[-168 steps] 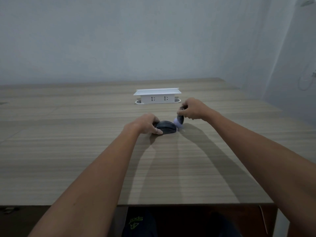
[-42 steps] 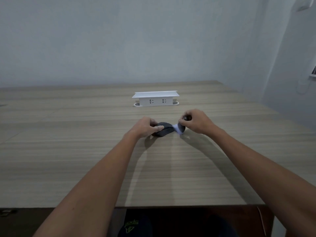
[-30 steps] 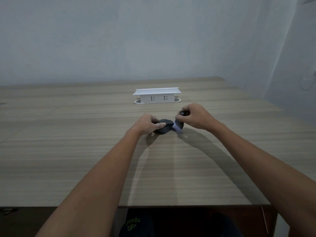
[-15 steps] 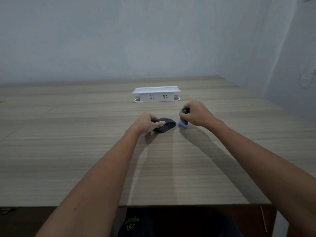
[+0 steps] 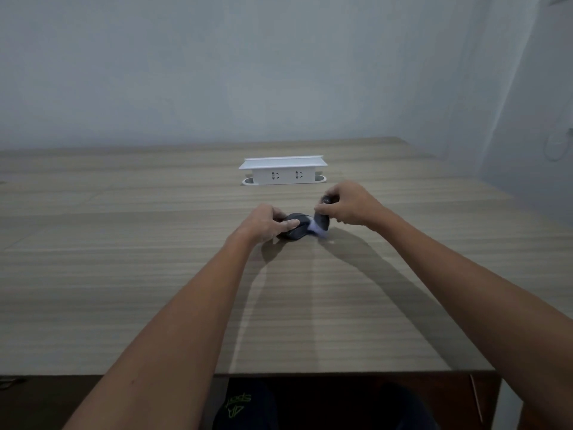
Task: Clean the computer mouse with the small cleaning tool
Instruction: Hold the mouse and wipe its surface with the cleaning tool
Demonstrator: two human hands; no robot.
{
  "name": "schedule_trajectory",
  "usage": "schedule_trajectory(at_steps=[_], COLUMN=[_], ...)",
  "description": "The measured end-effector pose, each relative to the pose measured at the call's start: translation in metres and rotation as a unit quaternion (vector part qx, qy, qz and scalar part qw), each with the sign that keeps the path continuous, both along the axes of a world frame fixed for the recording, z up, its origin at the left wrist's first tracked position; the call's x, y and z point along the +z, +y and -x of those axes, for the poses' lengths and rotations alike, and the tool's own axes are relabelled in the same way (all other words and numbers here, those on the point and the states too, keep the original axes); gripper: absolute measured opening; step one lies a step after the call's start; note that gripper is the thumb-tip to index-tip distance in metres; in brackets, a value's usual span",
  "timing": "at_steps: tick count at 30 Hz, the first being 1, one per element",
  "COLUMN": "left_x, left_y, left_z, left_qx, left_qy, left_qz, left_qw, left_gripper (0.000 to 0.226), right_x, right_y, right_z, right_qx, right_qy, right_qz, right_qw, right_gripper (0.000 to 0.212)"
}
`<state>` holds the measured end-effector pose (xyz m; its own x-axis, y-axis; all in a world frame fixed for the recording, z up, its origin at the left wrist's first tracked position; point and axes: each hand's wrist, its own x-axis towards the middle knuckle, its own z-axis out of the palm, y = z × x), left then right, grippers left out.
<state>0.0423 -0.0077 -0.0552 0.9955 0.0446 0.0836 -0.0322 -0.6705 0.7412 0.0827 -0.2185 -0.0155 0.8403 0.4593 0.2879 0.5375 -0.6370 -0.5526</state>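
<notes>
Left hand (image 5: 269, 224) clamped over dark computer mouse (image 5: 296, 230), pinning it to wooden table (image 5: 124, 274). Right hand (image 5: 347, 202) pinched around small cleaning tool (image 5: 322, 219), pale tip against mouse's right side. White socket box (image 5: 282, 170) beyond both hands.

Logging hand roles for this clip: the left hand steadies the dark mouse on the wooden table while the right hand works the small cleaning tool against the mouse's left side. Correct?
Not quite. In the head view the right hand holds the cleaning tool against the right side of the mouse, not the left. The left hand does steady it on the table.
</notes>
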Motion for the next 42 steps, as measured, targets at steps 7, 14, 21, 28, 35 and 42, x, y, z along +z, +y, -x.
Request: schedule_trajectory(at_steps=[7,14,21,28,35,42], left_x=[0.001,0.003,0.003,-0.001,-0.003,-0.005], left_y=[0.0,-0.003,-0.005,-0.004,-0.004,-0.004], left_z=[0.003,0.007,0.01,0.01,0.009,0.006], left_qx=[0.002,-0.001,0.006,0.016,0.026,0.04], left_qy=[0.002,-0.004,-0.007,-0.012,-0.011,-0.009], left_qz=[0.002,0.008,0.009,0.02,0.038,0.052], left_qw=[1.0,1.0,1.0,1.0,0.999,0.998], left_gripper=[0.031,0.029,0.03,0.032,0.03,0.029], right_x=[-0.001,-0.002,0.003,0.0,-0.004,0.001], right_y=[-0.003,-0.006,-0.005,-0.001,0.001,0.007], right_z=[0.002,0.003,0.001,0.001,0.004,0.01], right_qx=[0.015,0.026,0.011,-0.001,0.053,0.083], right_qy=[0.038,0.046,-0.006,-0.064,-0.012,0.005], right_qz=[-0.016,-0.042,-0.012,0.054,0.032,0.045], right_qw=[0.999,0.998,1.0,0.996,0.998,0.996], right_gripper=[0.017,0.017,0.016,0.015,0.014,0.016])
